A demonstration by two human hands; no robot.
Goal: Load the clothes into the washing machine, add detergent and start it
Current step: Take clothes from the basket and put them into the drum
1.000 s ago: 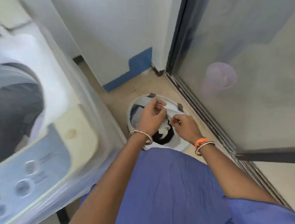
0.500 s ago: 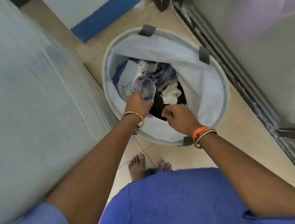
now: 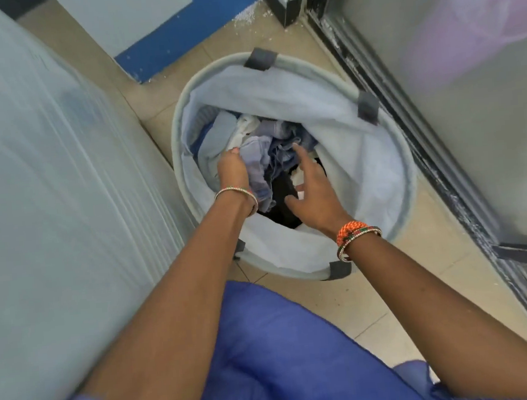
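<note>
Blue-grey clothes (image 3: pixel 271 155) between both hands, in basket (image 3: pixel 392 170).

Looking straight down into a round pale-grey laundry basket (image 3: pixel 392 170) on the tiled floor (image 3: pixel 352 300), its rim carrying dark tabs, with a tangle of blue, white and black clothes (image 3: pixel 279 141) at the bottom. Left hand (image 3: pixel 233 170) curled round a pale blue garment (image 3: pixel 256 165) in the heap; right hand (image 3: pixel 313 192) spread with fingers relaxed above the dark pieces, possibly just touching them. Pale blurred side of the washing machine (image 3: pixel 49 185) to the left, dark-framed frosted door (image 3: pixel 470 120) to the right.
</note>
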